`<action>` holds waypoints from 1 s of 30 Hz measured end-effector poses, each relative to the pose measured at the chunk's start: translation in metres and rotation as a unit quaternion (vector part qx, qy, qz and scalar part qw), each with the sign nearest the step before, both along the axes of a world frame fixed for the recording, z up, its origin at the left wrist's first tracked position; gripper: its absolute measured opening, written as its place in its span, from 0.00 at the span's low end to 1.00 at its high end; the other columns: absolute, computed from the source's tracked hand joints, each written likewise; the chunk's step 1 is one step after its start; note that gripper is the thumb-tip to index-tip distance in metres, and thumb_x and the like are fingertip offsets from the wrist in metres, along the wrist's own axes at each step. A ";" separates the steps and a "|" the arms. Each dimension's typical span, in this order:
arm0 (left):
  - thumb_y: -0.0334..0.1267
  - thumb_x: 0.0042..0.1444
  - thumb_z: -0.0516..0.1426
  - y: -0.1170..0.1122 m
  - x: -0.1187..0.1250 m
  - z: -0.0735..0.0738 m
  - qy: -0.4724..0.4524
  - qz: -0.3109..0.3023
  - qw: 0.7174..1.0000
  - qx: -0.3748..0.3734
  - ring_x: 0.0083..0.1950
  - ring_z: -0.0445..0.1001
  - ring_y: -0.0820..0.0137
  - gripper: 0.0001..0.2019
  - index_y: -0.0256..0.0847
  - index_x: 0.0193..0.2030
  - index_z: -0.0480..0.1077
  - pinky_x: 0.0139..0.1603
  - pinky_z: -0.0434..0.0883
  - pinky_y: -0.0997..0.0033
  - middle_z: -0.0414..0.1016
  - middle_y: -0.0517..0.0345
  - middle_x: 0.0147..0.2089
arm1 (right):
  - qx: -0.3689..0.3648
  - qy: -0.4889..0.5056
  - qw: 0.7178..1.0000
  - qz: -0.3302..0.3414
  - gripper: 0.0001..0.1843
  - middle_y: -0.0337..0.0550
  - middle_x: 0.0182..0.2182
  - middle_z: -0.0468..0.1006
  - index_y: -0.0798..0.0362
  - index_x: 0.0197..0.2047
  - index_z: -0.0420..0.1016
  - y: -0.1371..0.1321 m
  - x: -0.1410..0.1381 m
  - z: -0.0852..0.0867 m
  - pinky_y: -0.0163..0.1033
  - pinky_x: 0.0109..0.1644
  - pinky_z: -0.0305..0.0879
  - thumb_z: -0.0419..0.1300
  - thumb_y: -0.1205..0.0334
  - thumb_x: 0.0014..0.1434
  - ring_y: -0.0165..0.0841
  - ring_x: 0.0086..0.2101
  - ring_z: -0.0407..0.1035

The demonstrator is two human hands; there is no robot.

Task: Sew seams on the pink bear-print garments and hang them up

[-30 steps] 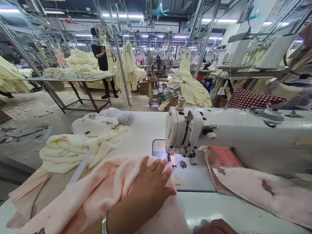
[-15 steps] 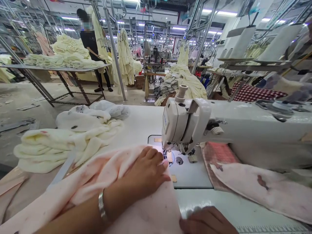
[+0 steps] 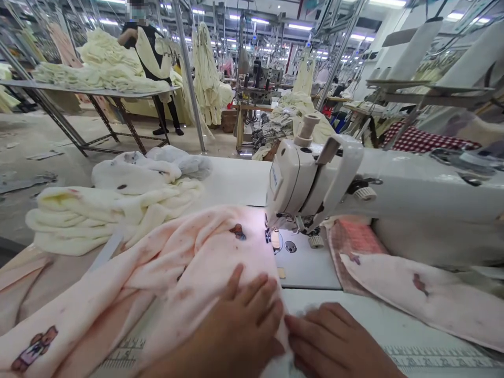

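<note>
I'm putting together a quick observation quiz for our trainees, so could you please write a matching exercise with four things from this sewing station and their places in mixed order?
Things
1. left hand
2. cream pile
3. red checked cloth
4. sewing machine head

Places
A. far right, in the background
B. flat on the pink fabric
C. over the grey needle plate
D. folded, left of the pink fabric

Pairs: 1-B, 2-D, 3-A, 4-C

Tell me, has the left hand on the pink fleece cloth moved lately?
Yes: the left hand drew back toward the person, away from the white sewing machine.
</note>
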State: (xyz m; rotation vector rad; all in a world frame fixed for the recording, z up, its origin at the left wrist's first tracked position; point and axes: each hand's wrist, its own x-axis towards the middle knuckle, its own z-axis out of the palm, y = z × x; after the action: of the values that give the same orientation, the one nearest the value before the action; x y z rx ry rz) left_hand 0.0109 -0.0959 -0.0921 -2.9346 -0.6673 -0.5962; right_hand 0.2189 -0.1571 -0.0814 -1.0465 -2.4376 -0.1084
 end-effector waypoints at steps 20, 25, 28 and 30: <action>0.40 0.60 0.55 0.160 0.006 0.028 0.030 -0.042 0.997 -0.064 0.46 0.66 0.65 0.08 0.39 0.42 0.69 0.51 0.63 0.65 0.70 0.54 0.44 | -0.004 0.004 0.996 -0.086 0.11 0.42 0.28 0.71 0.52 0.39 0.74 0.103 0.000 -0.017 0.40 0.39 0.63 0.50 0.65 0.63 0.33 0.32 0.66; 0.44 0.61 0.52 0.123 0.006 0.021 0.025 0.065 0.997 -0.036 0.57 0.62 0.53 0.14 0.36 0.47 0.68 0.57 0.57 0.48 0.67 0.44 0.55 | 0.001 0.022 0.997 -0.075 0.11 0.46 0.36 0.76 0.52 0.42 0.72 0.087 -0.009 0.006 0.39 0.39 0.67 0.49 0.65 0.64 0.34 0.37 0.70; 0.49 0.61 0.49 0.046 0.001 0.009 0.056 0.148 0.987 0.010 0.61 0.58 0.43 0.22 0.35 0.56 0.64 0.53 0.58 0.39 0.62 0.38 0.60 | 0.004 0.046 0.998 -0.033 0.11 0.50 0.46 0.75 0.56 0.43 0.70 0.061 -0.020 0.021 0.40 0.49 0.67 0.48 0.66 0.64 0.35 0.49 0.67; 0.46 0.60 0.51 -0.005 -0.001 0.005 0.085 0.126 0.988 0.021 0.56 0.66 0.47 0.18 0.44 0.54 0.67 0.48 0.65 0.45 0.69 0.43 0.54 | 0.001 0.054 0.998 0.014 0.09 0.46 0.45 0.76 0.55 0.41 0.70 0.039 -0.026 0.020 0.38 0.53 0.65 0.49 0.64 0.65 0.33 0.51 0.66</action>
State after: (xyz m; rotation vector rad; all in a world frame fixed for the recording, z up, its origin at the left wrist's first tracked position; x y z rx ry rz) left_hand 0.0103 -0.1006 -0.0867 -2.7593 -0.9692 -0.3265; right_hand 0.1927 -0.1177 -0.0613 -0.9905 -2.3539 -0.0438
